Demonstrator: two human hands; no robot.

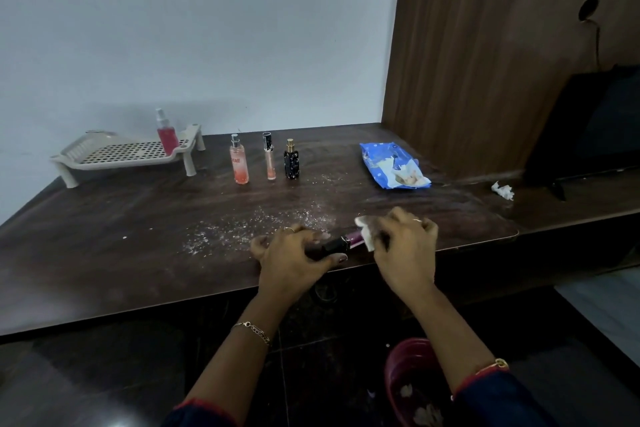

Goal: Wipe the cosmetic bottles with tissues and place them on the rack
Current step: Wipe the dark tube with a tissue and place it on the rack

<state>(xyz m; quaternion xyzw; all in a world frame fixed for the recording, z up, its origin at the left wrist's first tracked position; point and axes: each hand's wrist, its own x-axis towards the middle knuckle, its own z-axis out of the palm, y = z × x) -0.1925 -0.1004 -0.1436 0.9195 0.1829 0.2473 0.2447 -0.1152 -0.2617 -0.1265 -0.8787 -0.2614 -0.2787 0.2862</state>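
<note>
Gripping one end of the purple bottle (355,238), left hand (294,255); right hand (405,248) pinches tissue (367,236) against it

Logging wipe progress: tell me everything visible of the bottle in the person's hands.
The slim bottle has a glossy black cap and a purple body, mostly hidden. It lies roughly level near the front edge of the table. The left hand grips the cap end; the right hand holds a white tissue against the purple part. Any label is unreadable.
</note>
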